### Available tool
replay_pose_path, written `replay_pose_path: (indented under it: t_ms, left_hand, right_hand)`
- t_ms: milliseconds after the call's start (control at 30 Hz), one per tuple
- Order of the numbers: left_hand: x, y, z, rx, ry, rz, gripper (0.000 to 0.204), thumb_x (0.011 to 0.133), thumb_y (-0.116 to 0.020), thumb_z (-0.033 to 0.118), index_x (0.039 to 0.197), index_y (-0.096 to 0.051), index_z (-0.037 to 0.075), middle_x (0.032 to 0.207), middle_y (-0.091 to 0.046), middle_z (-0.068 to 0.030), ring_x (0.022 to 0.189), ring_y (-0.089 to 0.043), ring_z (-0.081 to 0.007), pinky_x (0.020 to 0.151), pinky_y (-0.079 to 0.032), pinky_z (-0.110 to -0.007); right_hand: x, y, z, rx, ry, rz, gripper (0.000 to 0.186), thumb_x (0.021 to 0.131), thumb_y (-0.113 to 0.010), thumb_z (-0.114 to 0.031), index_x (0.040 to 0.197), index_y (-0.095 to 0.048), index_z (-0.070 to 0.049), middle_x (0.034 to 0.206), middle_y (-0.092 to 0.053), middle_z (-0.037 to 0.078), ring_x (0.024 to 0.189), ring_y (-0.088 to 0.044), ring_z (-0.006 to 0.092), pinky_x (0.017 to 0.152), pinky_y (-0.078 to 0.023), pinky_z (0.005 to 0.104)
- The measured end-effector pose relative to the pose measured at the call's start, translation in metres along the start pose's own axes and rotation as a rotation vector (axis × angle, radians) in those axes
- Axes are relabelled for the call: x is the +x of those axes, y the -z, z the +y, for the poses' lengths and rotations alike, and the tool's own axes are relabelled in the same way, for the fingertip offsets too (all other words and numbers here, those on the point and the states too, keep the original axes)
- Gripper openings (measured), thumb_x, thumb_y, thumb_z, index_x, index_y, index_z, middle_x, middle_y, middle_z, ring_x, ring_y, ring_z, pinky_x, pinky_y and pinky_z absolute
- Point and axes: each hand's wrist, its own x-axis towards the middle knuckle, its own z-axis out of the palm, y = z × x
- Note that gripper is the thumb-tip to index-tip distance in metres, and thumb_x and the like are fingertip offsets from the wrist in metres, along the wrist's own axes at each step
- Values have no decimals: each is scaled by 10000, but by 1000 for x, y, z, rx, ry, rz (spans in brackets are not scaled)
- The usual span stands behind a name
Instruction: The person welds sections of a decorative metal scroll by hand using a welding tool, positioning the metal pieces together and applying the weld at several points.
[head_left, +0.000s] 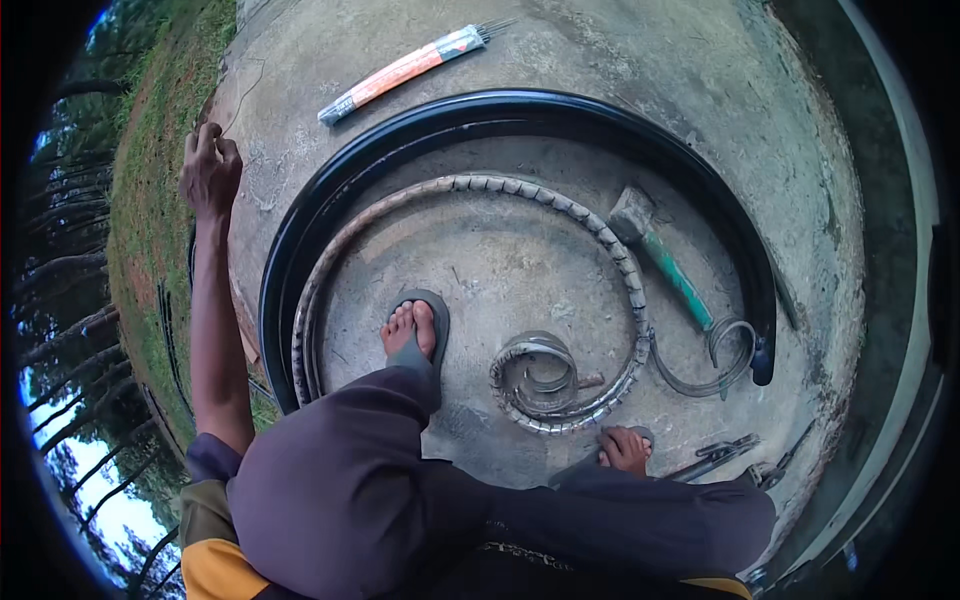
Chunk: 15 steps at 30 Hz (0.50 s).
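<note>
My left hand (pixel 212 172) is stretched out at the far left, over the edge where concrete meets grass. Its fingers are curled in, and a thin bent wire (pixel 246 95) runs up from them, apparently pinched there. Out of sight is my right hand. In front of me a glossy black curved strip (pixel 520 105) arches over the concrete. Inside that arch lies a coiled band with evenly spaced notches (pixel 625 265), winding into a small spiral (pixel 540 345). A hammer (pixel 672 262) with a green handle rests between the coil and the black arch's right side.
A plastic packet of thin metal rods (pixel 402 72) lies beyond the arch on the concrete slab (pixel 700 100). My sandalled feet (pixel 415 325) stand inside the coil and at its near edge. Metal hand tools (pixel 715 455) lie at lower right. Grass (pixel 150 230) borders the slab's left side.
</note>
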Motion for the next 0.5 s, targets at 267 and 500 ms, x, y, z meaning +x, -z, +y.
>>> replay_pose_path:
  t_ms: [267, 500]
  left_hand:
    - [-116, 170, 175, -149, -102, 26, 177, 968, -684, 290, 1003, -756, 133, 942, -696, -79, 721, -670, -258, 659, -508, -369]
    - [-201, 293, 231, -370, -205, -32, 154, 948, -703, 186, 1000, -730, 43, 899, -687, -107, 664, -632, -238, 627, -488, -341]
  right_hand:
    - [-28, -14, 37, 227, 414, 4, 250, 651, -693, -73, 891, -660, -16, 993, -647, 129, 1056, -630, 302, 946, -504, 468]
    - [-26, -6, 15, 217, 462, 89, 206, 666, -673, -37, 868, -656, 0, 892, -642, 137, 907, -632, 315, 880, -481, 435]
